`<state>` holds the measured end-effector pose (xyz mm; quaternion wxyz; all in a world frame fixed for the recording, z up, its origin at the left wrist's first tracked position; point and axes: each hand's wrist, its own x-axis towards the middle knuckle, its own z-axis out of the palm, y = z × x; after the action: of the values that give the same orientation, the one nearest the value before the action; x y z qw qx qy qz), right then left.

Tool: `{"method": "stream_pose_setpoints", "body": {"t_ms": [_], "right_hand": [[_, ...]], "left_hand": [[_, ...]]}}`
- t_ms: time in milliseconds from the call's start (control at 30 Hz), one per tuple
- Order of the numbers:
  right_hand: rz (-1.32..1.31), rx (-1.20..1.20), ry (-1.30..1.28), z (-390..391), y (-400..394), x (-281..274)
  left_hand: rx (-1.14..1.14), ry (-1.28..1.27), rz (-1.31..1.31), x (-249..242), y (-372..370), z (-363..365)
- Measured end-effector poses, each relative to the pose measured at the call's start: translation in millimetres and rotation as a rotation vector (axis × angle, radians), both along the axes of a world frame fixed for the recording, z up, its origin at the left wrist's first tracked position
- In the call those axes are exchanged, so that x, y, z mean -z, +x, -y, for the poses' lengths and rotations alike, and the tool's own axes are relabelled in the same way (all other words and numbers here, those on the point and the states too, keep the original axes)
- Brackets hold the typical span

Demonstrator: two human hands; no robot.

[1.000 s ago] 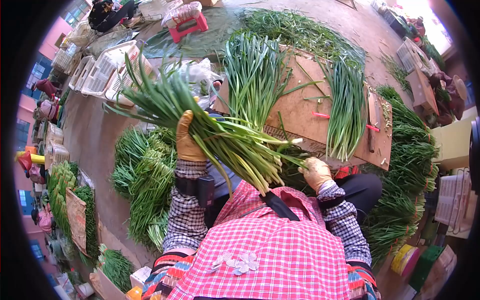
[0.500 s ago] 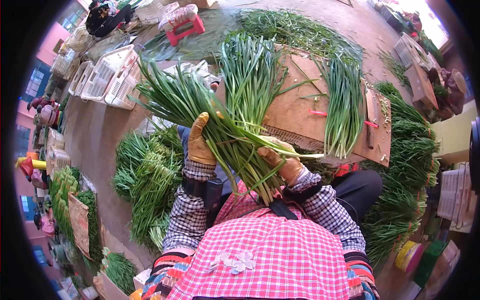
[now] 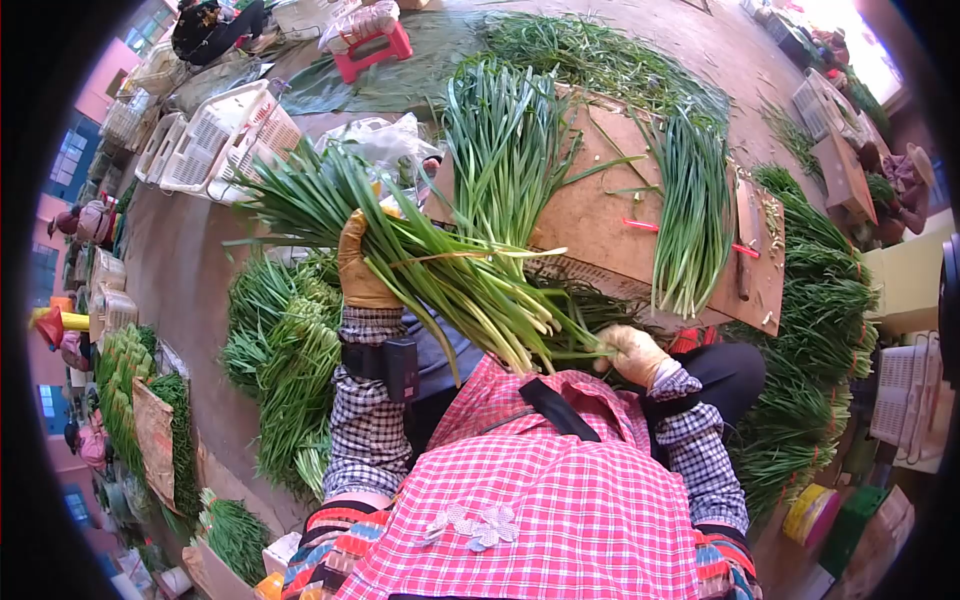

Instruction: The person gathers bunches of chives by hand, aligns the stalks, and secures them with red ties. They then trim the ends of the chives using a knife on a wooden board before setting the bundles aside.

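Note:
My left hand (image 3: 365,265), in a yellowed work glove, is closed around a loose bunch of garlic chives (image 3: 440,265). The leaves fan out to the upper left, and the pale stem ends point down to the right above my lap. To the right of those stem ends, my gloved right hand (image 3: 635,355) is closed, its fingers pinching a few thin green chive leaves (image 3: 578,352) that trail from the bunch. Beyond the bunch lies a pile of chives (image 3: 500,150) at the left side of a wooden board (image 3: 605,215).
On the board are a second chive bundle (image 3: 692,215), a red strip (image 3: 640,226) and a knife (image 3: 743,230). Chive heaps lie on the floor at left (image 3: 300,370) and right (image 3: 800,370). White crates (image 3: 215,140) and a red stool (image 3: 370,55) stand farther back.
My right hand has moved right and away from the stem ends, drawing a few leaves out. My left hand has shifted slightly left with the bunch, which now lies flatter.

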<state>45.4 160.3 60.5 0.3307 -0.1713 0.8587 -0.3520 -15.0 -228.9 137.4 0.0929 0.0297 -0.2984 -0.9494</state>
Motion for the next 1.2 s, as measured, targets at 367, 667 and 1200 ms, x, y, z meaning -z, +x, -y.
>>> {"method": "stream_pose_setpoints", "body": {"t_ms": [367,667,1200], "right_hand": [[0.021,0.295,-0.633,60.3,-10.0,-40.3],[-0.08,-0.154,0.708,10.0,-0.8,-10.2],[-0.32,-0.091,0.452,27.8,-4.9,-30.7]], "left_hand": [[0.04,0.111,-0.056,-5.1,3.7,9.0],[0.07,0.183,-0.179,-8.8,10.6,28.4],[0.241,0.231,-0.308,7.5,6.4,40.9]]}}
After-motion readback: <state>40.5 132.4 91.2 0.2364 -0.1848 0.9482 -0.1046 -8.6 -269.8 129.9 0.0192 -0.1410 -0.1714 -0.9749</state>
